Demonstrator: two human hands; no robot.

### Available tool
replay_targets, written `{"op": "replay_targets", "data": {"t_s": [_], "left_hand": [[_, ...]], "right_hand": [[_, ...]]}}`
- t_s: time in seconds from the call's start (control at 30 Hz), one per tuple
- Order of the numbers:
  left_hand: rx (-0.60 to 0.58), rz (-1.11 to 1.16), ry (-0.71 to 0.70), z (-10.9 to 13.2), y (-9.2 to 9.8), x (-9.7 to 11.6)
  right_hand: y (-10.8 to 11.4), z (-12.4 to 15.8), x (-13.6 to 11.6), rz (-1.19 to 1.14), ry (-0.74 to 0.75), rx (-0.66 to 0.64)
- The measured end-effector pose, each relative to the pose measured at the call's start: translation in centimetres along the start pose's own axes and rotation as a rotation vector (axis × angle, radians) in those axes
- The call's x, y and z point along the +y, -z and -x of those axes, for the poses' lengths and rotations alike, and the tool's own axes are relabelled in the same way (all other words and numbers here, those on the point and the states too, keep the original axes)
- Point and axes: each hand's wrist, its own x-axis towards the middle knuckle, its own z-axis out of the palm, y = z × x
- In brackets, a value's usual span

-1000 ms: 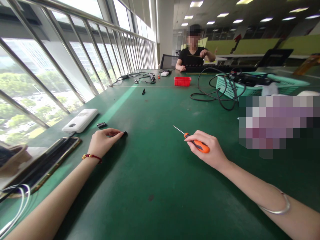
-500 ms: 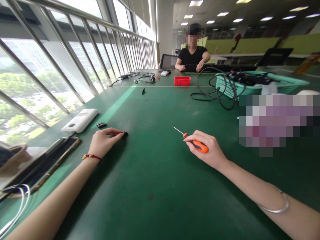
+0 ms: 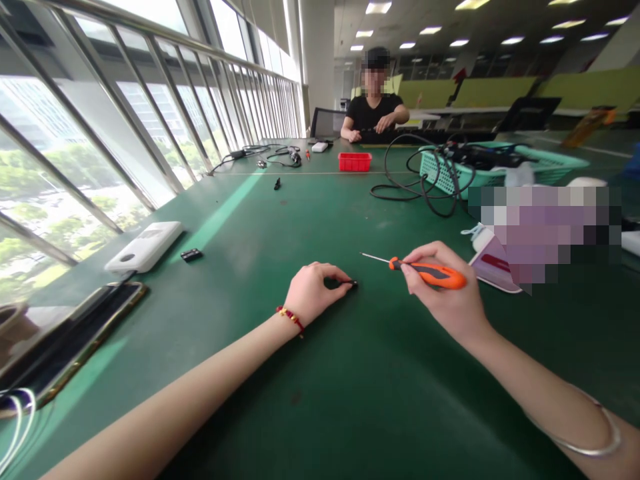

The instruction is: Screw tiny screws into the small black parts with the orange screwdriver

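Observation:
My left hand [image 3: 316,290] pinches a small black part [image 3: 355,283] between thumb and fingertips, low over the green table [image 3: 300,353]. Its exact kind is too small to make out. To its right, my right hand [image 3: 447,293] is closed around the orange and dark grey handle of a screwdriver [image 3: 437,274]. The thin metal shaft points left, its tip above and slightly right of the black part, apart from it. Farther left lies another small black piece [image 3: 191,255] on the tabletop.
A white device [image 3: 146,247] and a phone [image 3: 80,340] lie at the left. Ahead stand a red bin [image 3: 355,162] and a teal basket [image 3: 560,165] with black cables [image 3: 390,193]. Another small black piece [image 3: 277,183] lies farther off. A person [image 3: 375,110] sits across the table.
My left hand has moved right with the small black part, toward the middle of the table. My right hand has shifted a little right, and the screwdriver now lies more level.

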Motion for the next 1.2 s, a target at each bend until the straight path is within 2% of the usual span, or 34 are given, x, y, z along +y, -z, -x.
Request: {"op": "replay_targets", "data": {"t_s": [0.1,0.3,0.43,1.03,1.2], "left_hand": [[0.002,-0.009,-0.056,-0.8,-1.1,0.5],[-0.007,-0.034,-0.130,-0.5,-0.9,0.2],[-0.013,-0.041,-0.140,-0.4,-1.0,0.4],[-0.039,0.029,-0.173,-0.4,-1.1,0.5],[-0.038,0.004,-0.188,-0.4,-1.1,0.5]], "right_hand": [[0.8,0.1,0.3,0.043,-0.001,0.066],[0.6,0.7,0.6,-0.089,-0.052,0.089],[0.4,1.1,0.2,-0.045,0.003,0.105],[0.4,0.9,-0.2,-0.061,-0.007,0.035],[0.4,1.0,-0.8,0.004,0.011,0.058]]}}
